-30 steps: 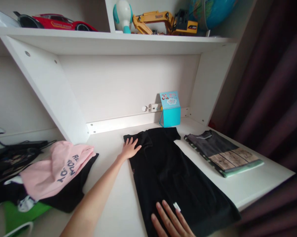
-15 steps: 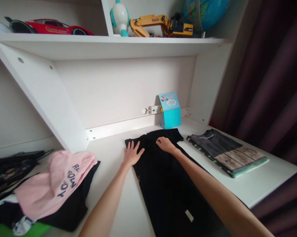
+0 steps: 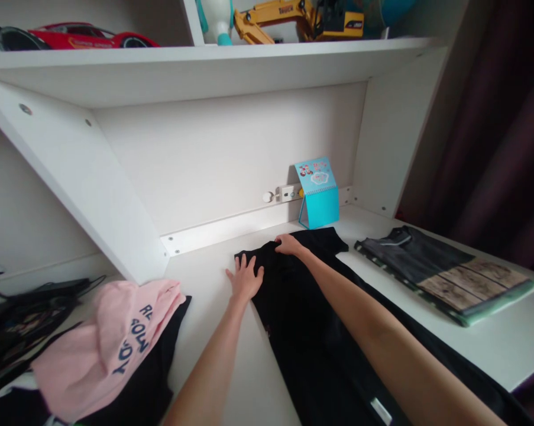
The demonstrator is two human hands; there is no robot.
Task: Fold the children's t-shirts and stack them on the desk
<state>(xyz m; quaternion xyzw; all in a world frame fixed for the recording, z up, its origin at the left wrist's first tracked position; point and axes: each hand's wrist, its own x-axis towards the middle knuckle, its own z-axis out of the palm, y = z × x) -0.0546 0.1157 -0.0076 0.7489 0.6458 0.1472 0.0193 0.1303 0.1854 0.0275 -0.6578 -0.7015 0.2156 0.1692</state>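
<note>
A black shirt (image 3: pixel 293 313) lies stretched over the white desk, a short sleeve at its far right and a small white label (image 3: pixel 381 410) near the bottom of the view. My left hand (image 3: pixel 246 279) rests on its far left corner, fingers spread and pressing the cloth. At the shirt's far edge, my right hand (image 3: pixel 288 244) has its fingers bent together on the fabric, pinching it. The right forearm crosses over the shirt and hides part of it.
Folded shirts (image 3: pixel 444 275) lie stacked on the right. A pink printed garment (image 3: pixel 102 349) sits on dark clothes at left. Behind the shirt stands a blue desk calendar (image 3: pixel 321 206) beside a power strip (image 3: pixel 288 193). A shelf (image 3: pixel 231 71) with toys overhangs the desk.
My right hand has shifted to the shirt's far edge and now pinches it there. My left hand stays spread at the corner. The view has tilted slightly down.
</note>
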